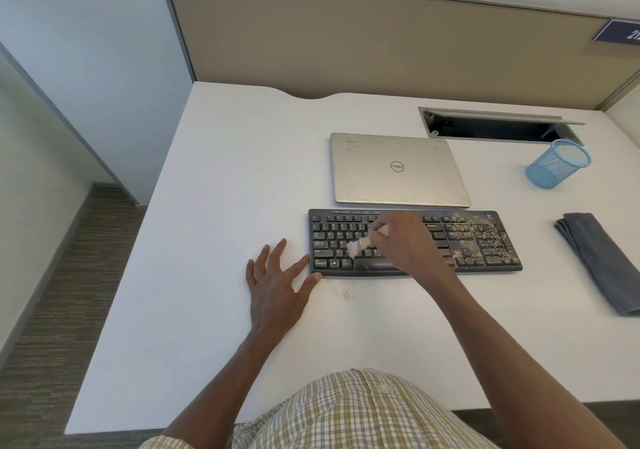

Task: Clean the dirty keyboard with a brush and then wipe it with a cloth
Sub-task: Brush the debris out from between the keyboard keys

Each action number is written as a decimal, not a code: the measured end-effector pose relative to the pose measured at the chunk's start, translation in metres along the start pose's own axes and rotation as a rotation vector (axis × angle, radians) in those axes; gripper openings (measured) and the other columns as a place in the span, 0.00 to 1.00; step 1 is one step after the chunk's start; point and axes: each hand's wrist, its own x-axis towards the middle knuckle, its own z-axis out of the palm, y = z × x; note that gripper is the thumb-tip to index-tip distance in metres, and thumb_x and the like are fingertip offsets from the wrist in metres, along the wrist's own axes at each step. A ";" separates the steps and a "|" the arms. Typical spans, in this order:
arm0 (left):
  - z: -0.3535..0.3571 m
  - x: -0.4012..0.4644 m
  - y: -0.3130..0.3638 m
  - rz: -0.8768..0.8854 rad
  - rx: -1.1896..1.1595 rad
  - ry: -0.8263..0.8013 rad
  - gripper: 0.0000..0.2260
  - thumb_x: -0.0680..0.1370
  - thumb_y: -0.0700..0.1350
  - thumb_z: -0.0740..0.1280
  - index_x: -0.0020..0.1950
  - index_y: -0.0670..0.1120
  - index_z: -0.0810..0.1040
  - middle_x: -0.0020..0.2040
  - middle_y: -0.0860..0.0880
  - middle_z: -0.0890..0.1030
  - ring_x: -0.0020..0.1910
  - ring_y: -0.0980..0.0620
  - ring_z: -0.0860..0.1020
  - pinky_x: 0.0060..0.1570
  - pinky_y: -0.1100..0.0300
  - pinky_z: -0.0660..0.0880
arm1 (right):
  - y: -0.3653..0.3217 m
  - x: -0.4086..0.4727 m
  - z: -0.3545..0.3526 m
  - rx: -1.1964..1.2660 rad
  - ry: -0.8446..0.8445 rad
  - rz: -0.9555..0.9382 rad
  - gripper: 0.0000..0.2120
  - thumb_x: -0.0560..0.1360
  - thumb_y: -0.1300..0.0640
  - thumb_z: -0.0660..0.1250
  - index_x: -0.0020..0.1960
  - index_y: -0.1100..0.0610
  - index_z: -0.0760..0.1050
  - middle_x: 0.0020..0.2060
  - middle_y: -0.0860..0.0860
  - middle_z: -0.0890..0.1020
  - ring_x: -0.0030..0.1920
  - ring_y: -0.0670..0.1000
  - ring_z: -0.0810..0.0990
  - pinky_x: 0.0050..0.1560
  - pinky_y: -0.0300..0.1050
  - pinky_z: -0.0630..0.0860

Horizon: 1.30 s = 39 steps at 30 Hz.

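A black keyboard (481,240) lies on the white desk (214,178). Yellowish crumbs cover its right part around the number pad; the left part looks mostly clean. My right hand (405,240) grips a small brush (360,246) by its handle, and the pale bristles touch the keys at the left middle of the keyboard. My left hand (277,282) lies flat on the desk with fingers spread, its thumb and forefinger touching the keyboard's front left corner. A folded dark grey cloth (602,261) lies to the right of the keyboard.
A shut silver laptop (398,169) sits just behind the keyboard. A blue mesh cup (557,164) lies tipped at the back right, near an open cable hatch (491,126). A few crumbs (346,295) lie on the desk in front of the keyboard.
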 end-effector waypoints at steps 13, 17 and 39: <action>0.000 0.000 0.000 -0.009 -0.003 -0.010 0.25 0.78 0.71 0.56 0.68 0.63 0.78 0.80 0.50 0.64 0.81 0.45 0.54 0.78 0.41 0.48 | 0.017 -0.003 -0.006 -0.189 0.011 0.061 0.11 0.77 0.59 0.61 0.42 0.58 0.82 0.32 0.51 0.84 0.24 0.46 0.74 0.24 0.36 0.72; -0.001 0.000 0.001 -0.006 -0.001 -0.015 0.25 0.78 0.70 0.56 0.68 0.63 0.78 0.80 0.50 0.63 0.81 0.45 0.54 0.78 0.41 0.48 | 0.017 -0.001 -0.005 -0.177 0.057 0.062 0.12 0.78 0.60 0.60 0.43 0.56 0.81 0.33 0.51 0.83 0.28 0.47 0.76 0.24 0.35 0.67; 0.001 0.000 0.000 0.000 -0.009 -0.002 0.25 0.78 0.71 0.56 0.68 0.63 0.79 0.80 0.50 0.64 0.81 0.45 0.55 0.78 0.40 0.49 | 0.024 0.011 -0.006 -0.222 -0.068 -0.017 0.13 0.75 0.61 0.60 0.39 0.58 0.82 0.38 0.53 0.86 0.33 0.51 0.84 0.33 0.43 0.81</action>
